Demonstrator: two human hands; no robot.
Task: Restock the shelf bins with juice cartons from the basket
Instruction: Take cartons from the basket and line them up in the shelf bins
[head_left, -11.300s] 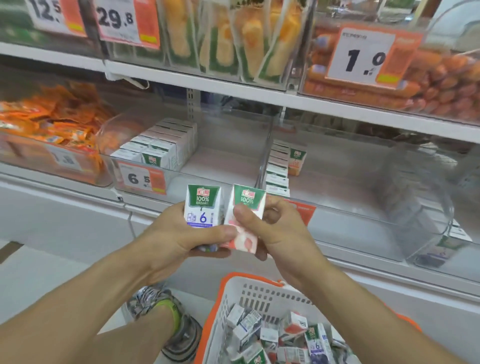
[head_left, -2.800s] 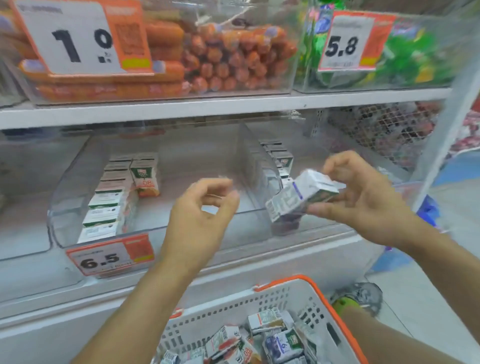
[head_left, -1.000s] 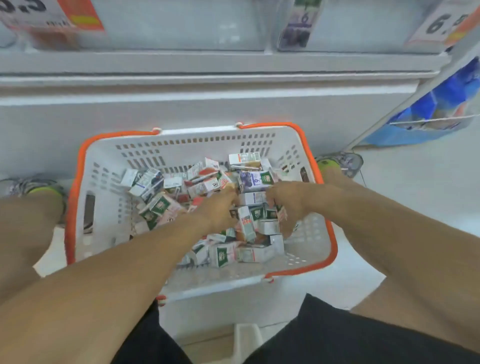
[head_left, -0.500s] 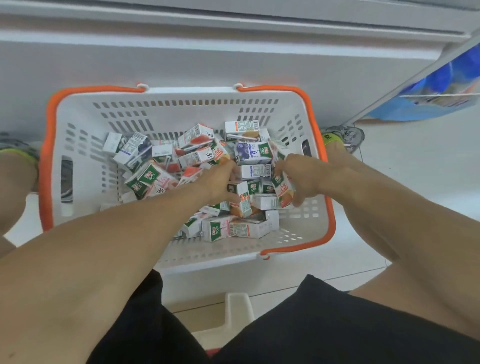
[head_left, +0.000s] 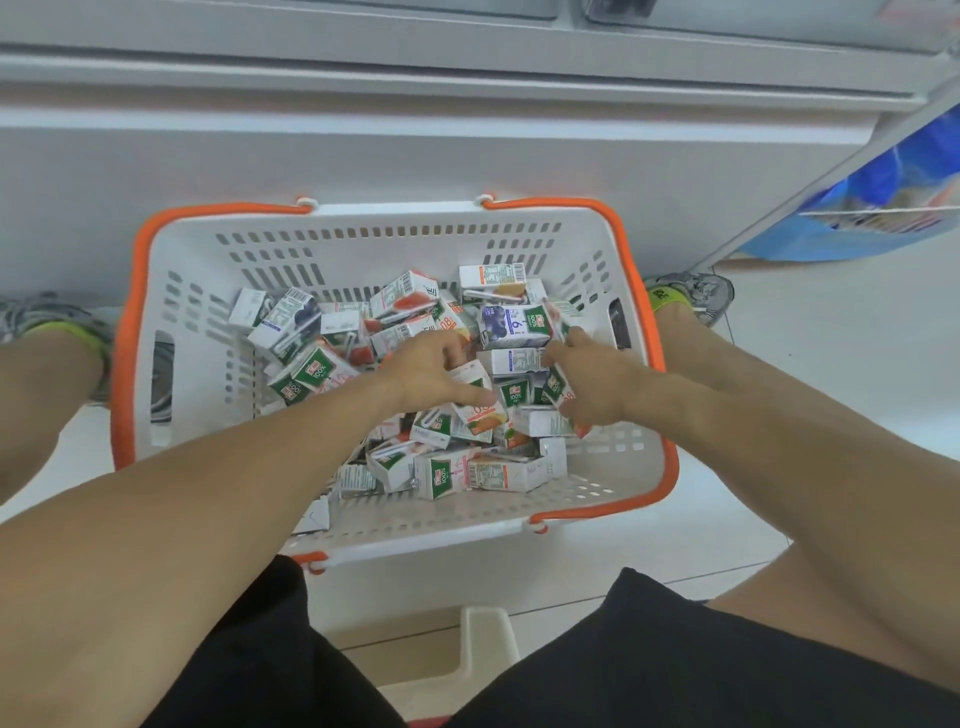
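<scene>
1. While both hands dig in the basket, the left hand curls round an orange-marked carton at mid-heap; a loose hold could drop it back.
2. The right hand seems to clutch a carton near the basket's right wall, though its fingers are mostly hidden.
3. Juice cartons lie jumbled across the basket's floor, so lifting one may drag or tip its neighbours.
4. A blueberry carton lies just beyond both hands.
5. Shelf bins sit above, barely in view; the shelf base rises behind the basket's far rim.
</scene>
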